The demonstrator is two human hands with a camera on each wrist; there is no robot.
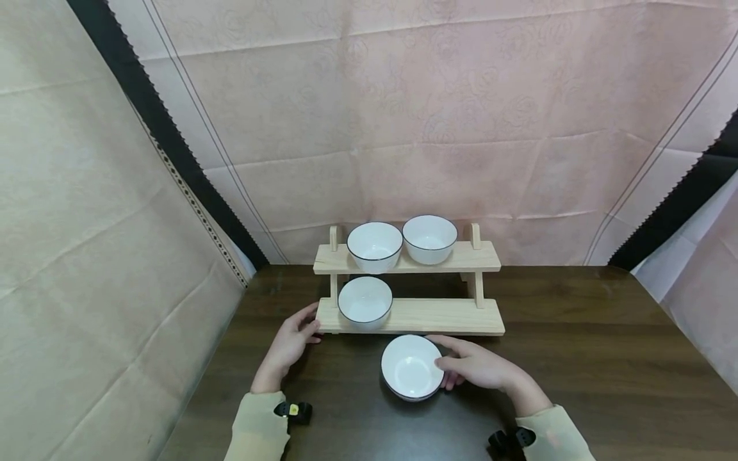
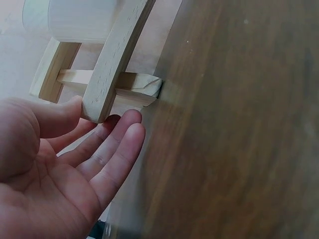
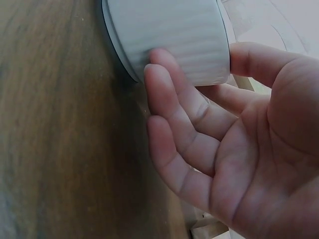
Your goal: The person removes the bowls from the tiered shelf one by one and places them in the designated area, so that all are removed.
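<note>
A white bowl (image 1: 410, 367) with a dark rim sits low over the table in front of a two-tier wooden rack (image 1: 441, 318). My right hand (image 1: 481, 365) pinches the bowl's right side, thumb over the rim and fingers along the outer wall. In the right wrist view, a second dark edge shows on the bowl (image 3: 172, 35) toward the table side. At the rack's left end, my left hand (image 1: 293, 342) grips the lower shelf. The left wrist view shows the thumb against the board (image 2: 110, 74) and the index finger passing behind it.
Two white bowls (image 1: 375, 246) stand side by side on the upper shelf (image 1: 481, 257). Another white bowl (image 1: 365, 303) occupies the left part of the lower shelf. Behind the dark wooden table (image 1: 582, 346) hangs a pale patterned cloth (image 1: 461, 128), with further cloth at both sides.
</note>
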